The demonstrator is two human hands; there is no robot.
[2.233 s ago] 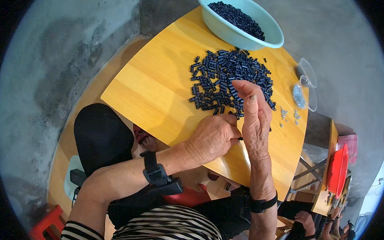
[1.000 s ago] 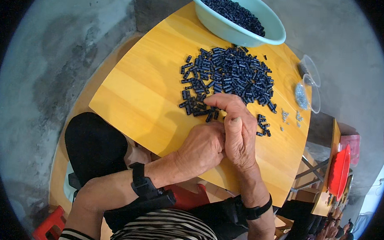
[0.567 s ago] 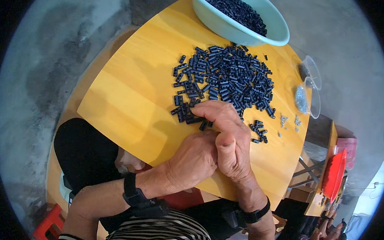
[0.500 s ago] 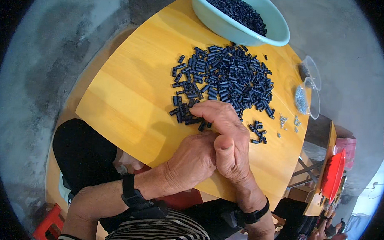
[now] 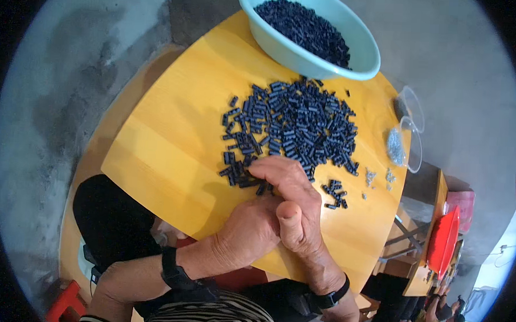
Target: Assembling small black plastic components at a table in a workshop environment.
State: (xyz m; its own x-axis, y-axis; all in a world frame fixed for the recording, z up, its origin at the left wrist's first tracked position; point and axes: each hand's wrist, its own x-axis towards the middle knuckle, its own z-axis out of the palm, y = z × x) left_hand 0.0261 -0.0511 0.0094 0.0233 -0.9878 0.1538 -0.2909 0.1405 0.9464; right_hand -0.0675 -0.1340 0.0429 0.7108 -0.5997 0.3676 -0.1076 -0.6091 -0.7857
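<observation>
My two hands are together above the near part of a yellow tabletop (image 5: 161,145), in front of a pile of small black tubular plastic pieces (image 5: 300,122). My right hand (image 5: 299,212) lies across the front of my left hand (image 5: 252,224). Its fingers reach leftward, slightly bent, and its thumb points up, apart from them; no object shows in it. The left hand's back faces me, while its fingers are hidden behind the right hand. Several black pieces lie just beyond the fingertips. A smaller group of them (image 5: 335,194) rests right of the hands.
A pale green basin (image 5: 360,56) full of black pieces stands at the far edge. On the right are two clear cups (image 5: 409,150), one holding silvery small parts, and little heaps of screws (image 5: 370,177). Beyond are a red basin (image 5: 443,241) and other people (image 5: 435,318).
The table, pile and basin sit slightly lower and further left in view, and so do my hands. The hands' pose against each other looks the same.
</observation>
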